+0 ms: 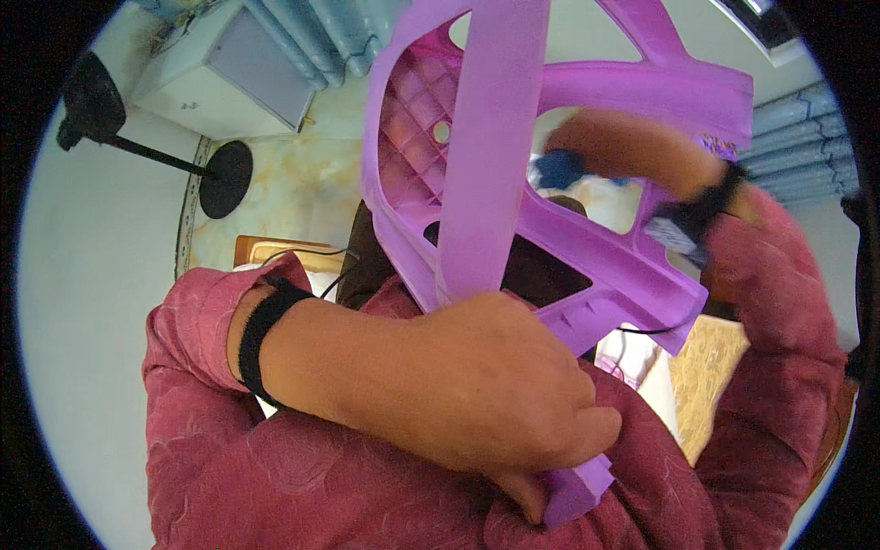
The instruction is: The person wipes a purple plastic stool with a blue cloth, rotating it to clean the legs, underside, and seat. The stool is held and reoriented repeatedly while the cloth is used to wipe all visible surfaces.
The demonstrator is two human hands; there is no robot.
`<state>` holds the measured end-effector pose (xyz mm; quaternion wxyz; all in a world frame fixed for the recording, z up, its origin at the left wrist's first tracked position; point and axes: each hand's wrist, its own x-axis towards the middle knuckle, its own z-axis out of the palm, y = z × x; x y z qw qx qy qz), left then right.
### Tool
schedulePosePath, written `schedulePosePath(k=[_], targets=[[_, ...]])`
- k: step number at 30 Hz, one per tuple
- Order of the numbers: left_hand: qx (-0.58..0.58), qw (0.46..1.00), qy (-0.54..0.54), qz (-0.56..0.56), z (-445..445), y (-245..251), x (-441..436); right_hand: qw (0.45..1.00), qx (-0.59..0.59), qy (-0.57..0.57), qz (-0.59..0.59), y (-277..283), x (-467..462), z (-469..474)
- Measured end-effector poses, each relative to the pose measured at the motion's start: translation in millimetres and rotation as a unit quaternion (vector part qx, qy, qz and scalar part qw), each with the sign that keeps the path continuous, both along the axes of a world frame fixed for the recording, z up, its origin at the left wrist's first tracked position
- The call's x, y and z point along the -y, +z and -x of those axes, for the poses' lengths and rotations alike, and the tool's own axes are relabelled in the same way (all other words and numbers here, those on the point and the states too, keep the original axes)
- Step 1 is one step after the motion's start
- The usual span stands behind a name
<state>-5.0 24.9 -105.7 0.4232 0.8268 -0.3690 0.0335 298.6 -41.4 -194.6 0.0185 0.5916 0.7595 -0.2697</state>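
A purple plastic chair (490, 151) fills the middle of the view, tipped so that the ribbed underside of a panel shows. Its frame has large cut-outs and broad legs. My left hand (509, 385) grips a leg near my chest, the fingers wrapped around it and the leg's end sticking out below. My right hand (584, 141) is across the chair's open side, blurred by motion. A dark blue cloth (560, 169) shows at its fingers and seems to be held there. Both wrists wear black bands.
On the left a black stand with a round base (227, 179) rests by the wall. A white cabinet (227, 75) and blue curtains (323, 41) are behind it. A dark cable (309, 250) runs near my left sleeve. Yellowish patterned fabric (708, 371) lies at lower right.
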Motion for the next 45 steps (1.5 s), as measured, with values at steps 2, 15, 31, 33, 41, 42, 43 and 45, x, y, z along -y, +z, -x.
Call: schedulePosePath(k=[2,15,31,33,41,42,43,45], targets=[[0.003,1.0,0.011,-0.001,0,-1,0,0.994,0.098,-0.002,-0.057,-84,-47,14],[-0.006,0.999,-0.013,0.039,-13,-3,-10,0.938,0.034,-0.189,0.288,-37,174,8],[-0.034,0.994,-0.024,-0.097,-25,9,17,0.829,0.377,-0.195,-0.363,103,139,-68],[-0.038,0.996,-0.025,-0.081,-22,8,18,0.818,0.388,-0.192,-0.378,68,113,-87],[-0.007,0.998,-0.025,-0.052,-32,9,9,0.953,0.202,-0.176,-0.14,-74,188,-69],[-0.007,0.998,-0.028,-0.048,-33,10,9,0.977,0.101,-0.18,-0.046,-74,196,-55],[-0.006,0.998,-0.033,-0.044,-34,12,9,0.98,0.018,-0.186,0.067,-68,201,-41],[-0.03,0.994,-0.049,-0.088,-34,15,8,0.969,0.084,-0.203,0.118,-46,207,-19]])
